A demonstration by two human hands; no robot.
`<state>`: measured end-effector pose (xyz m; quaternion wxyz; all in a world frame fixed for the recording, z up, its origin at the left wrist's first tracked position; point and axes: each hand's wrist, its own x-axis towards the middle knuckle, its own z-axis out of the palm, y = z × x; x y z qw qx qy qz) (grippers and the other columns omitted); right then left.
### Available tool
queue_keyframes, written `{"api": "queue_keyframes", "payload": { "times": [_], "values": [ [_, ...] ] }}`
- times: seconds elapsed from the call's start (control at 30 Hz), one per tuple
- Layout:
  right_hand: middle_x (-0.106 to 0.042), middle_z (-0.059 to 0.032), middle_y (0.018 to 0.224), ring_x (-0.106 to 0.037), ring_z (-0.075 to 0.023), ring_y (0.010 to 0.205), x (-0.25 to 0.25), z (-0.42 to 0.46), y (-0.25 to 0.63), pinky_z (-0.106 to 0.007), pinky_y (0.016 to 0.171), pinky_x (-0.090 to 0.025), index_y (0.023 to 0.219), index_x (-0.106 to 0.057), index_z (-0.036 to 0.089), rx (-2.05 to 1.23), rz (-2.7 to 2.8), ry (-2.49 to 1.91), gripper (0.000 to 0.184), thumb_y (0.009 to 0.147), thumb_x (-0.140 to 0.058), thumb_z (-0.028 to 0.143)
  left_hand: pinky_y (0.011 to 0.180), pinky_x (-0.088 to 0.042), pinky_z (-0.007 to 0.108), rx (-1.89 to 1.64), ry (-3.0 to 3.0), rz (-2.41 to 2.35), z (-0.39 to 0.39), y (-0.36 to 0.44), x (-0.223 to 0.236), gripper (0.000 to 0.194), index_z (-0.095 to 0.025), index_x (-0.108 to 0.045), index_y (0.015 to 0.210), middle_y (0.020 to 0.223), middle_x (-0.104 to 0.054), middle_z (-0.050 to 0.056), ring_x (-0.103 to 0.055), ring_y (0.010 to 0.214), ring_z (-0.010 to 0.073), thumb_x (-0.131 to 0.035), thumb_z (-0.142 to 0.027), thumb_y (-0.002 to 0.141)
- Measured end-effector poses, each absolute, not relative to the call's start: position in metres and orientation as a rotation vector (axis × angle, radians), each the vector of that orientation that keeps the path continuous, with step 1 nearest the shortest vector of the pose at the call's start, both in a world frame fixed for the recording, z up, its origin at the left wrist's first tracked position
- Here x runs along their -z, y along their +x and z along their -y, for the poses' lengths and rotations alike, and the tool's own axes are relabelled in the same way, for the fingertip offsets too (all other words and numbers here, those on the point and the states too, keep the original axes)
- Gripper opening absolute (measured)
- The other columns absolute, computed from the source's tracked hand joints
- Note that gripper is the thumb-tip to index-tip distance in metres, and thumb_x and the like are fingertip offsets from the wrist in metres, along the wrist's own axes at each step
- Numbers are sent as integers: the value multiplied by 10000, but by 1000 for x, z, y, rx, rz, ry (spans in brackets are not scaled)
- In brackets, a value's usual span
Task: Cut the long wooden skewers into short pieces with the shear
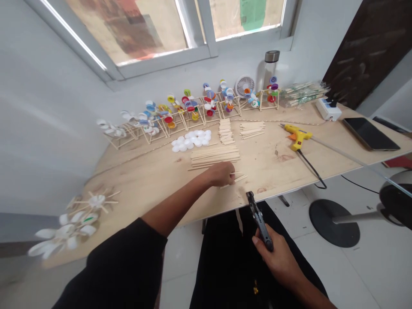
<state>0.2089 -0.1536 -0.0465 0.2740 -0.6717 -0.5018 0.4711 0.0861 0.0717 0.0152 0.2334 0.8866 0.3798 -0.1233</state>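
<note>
Just on the near side of the stick pile on the bench, the left hand curls its fingers at loose sticks, grip hidden; nearer and rightward of that pile, the right hand wraps a plier-like tool. Sticks look light, stiff, snappable, best pinched mid-length. No writing is legible.

We get bright daylight from the window, glare along its edges, and blur at lower left.

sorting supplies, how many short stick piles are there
2: left pile beyond the long sticks, right pile beside it. Loose sticks at the left hand aren't counted.
</note>
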Motion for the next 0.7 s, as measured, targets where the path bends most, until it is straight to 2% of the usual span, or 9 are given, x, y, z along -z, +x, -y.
{"api": "queue_keyframes", "payload": {
  "times": [0.23,0.37,0.53,0.7],
  "values": [
    [-488,43,581,-493,-131,544,48,152,209,-222,529,-361,706,-443,212,-1275,1330,-1789,171,810,-451,348,492,-313,231,310,2466,-1030,-64,82,-18,98,-159,-608,592,558,-588,-1,-500,538,122,-517,-187,615],
    [-488,45,570,-480,-122,536,51,151,210,-215,533,-354,706,-445,209,-1285,1314,-1780,159,806,-462,332,505,-326,220,257,2524,-1075,-70,84,-32,125,-163,-603,629,602,-596,-1,-522,574,123,-486,-197,657],
    [-475,46,574,-461,-116,534,53,146,213,-210,543,-353,713,-436,208,-1292,1315,-1705,140,812,-459,305,582,-367,240,169,2643,-1220,-94,106,-44,168,-168,-610,718,715,-629,40,-572,709,168,-448,-217,718],
    [-464,54,551,-454,-110,511,56,144,217,-202,530,-341,722,-438,212,-1293,1330,-1682,143,811,-457,323,678,-408,299,165,2725,-1369,-120,144,-37,199,-166,-621,830,843,-645,101,-591,850,237,-444,-212,750]
  ]
}}
